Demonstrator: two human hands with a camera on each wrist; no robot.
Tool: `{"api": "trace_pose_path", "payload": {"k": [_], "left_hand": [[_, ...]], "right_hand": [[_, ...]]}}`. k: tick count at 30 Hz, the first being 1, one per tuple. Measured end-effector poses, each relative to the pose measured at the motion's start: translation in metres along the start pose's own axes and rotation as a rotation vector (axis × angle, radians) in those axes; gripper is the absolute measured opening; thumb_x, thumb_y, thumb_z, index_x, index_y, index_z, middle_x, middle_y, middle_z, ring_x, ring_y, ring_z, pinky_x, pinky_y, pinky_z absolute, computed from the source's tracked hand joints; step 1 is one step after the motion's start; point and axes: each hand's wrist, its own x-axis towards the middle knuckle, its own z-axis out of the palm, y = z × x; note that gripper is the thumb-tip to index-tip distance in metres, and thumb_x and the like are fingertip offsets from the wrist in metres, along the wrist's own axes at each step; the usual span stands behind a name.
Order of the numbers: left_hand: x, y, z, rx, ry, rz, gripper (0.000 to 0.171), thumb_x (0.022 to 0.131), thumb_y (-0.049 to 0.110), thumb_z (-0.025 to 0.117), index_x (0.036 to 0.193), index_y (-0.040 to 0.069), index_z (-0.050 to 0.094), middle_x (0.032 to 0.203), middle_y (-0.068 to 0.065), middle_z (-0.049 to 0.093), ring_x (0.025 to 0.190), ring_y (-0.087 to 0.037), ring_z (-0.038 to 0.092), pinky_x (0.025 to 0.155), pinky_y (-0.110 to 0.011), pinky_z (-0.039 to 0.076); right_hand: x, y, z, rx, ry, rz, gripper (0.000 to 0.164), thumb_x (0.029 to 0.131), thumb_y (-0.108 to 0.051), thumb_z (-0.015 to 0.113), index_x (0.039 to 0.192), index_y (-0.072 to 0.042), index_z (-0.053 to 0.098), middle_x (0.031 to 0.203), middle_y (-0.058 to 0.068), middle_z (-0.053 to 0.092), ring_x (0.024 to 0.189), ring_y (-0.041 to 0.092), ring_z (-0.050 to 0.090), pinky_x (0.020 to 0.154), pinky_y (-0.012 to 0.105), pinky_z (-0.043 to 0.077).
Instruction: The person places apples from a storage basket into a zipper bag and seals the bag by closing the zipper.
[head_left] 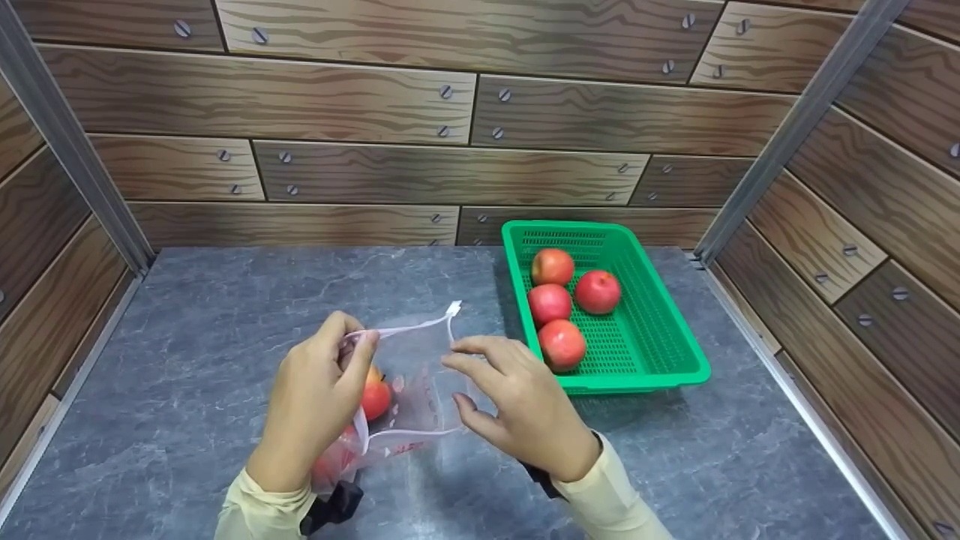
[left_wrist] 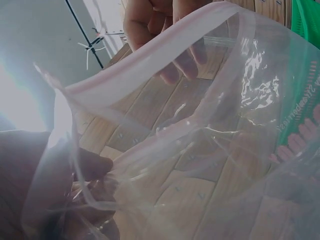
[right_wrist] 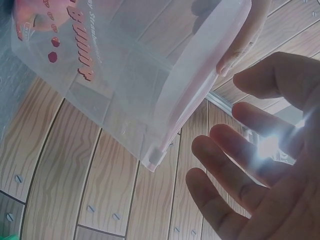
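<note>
My left hand (head_left: pixel 311 397) pinches the pale pink rim of a clear zipper bag (head_left: pixel 412 375) at its left side, thumb toward me. The bag's mouth gapes wide, with a white slider (head_left: pixel 454 308) at its far right corner. Red apples (head_left: pixel 377 397) show in the bag, partly hidden behind the left hand. Red print (right_wrist: pixel 84 50) runs along the bag's wall in the right wrist view. My right hand (head_left: pixel 517 397) is beside the bag's right edge, fingers spread and loosely bent, holding nothing. In the right wrist view its fingers (right_wrist: pixel 225 170) stand apart from the bag.
A green plastic basket (head_left: pixel 652 300) stands to the right on the grey marbled table (head_left: pixel 187 337). Several red apples (head_left: pixel 598 292) lie in it, mostly along its left side. Wood-patterned walls (head_left: pixel 360 172) enclose the table at the back and both sides.
</note>
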Motion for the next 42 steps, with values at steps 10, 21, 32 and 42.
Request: {"api": "trace_pose_path", "payload": {"k": [10, 21, 32, 42], "left_hand": [[0.000, 0.001, 0.000, -0.003, -0.017, -0.002, 0.013, 0.100, 0.020, 0.069, 0.091, 0.014, 0.062, 0.064, 0.006, 0.039, 0.057, -0.012, 0.037, 0.055, -0.030, 0.030], [-0.002, 0.002, -0.001, -0.014, -0.022, -0.005, 0.014, 0.100, 0.020, 0.069, 0.091, 0.014, 0.061, 0.064, 0.006, 0.039, 0.057, -0.012, 0.038, 0.055, -0.030, 0.031], [0.000, 0.003, -0.004, -0.013, -0.023, 0.009, 0.013, 0.100, 0.019, 0.070, 0.091, 0.013, 0.062, 0.064, 0.005, 0.041, 0.057, -0.012, 0.039, 0.054, -0.031, 0.032], [-0.002, 0.005, -0.003, -0.037, -0.047, 0.000, 0.013, 0.100, 0.020, 0.069, 0.091, 0.013, 0.062, 0.063, 0.004, 0.043, 0.056, -0.014, 0.040, 0.054, -0.032, 0.032]], "right_hand": [[-0.001, -0.001, 0.001, -0.008, -0.023, 0.020, 0.039, 0.083, -0.011, 0.080, 0.121, -0.013, 0.070, 0.122, 0.003, 0.066, 0.112, 0.019, 0.064, 0.092, 0.039, 0.054], [-0.003, -0.004, -0.001, -0.015, -0.040, 0.041, 0.038, 0.084, -0.012, 0.079, 0.121, -0.013, 0.071, 0.122, 0.003, 0.067, 0.112, 0.018, 0.064, 0.093, 0.038, 0.054], [-0.002, -0.012, 0.011, 0.015, -0.093, 0.005, 0.038, 0.088, -0.019, 0.078, 0.125, -0.014, 0.069, 0.123, 0.002, 0.066, 0.113, 0.017, 0.064, 0.097, 0.035, 0.053], [-0.004, 0.017, -0.006, 0.053, 0.145, -0.138, 0.031, 0.077, -0.002, 0.078, 0.107, -0.007, 0.073, 0.107, 0.006, 0.069, 0.098, 0.021, 0.068, 0.087, 0.032, 0.055]]}}
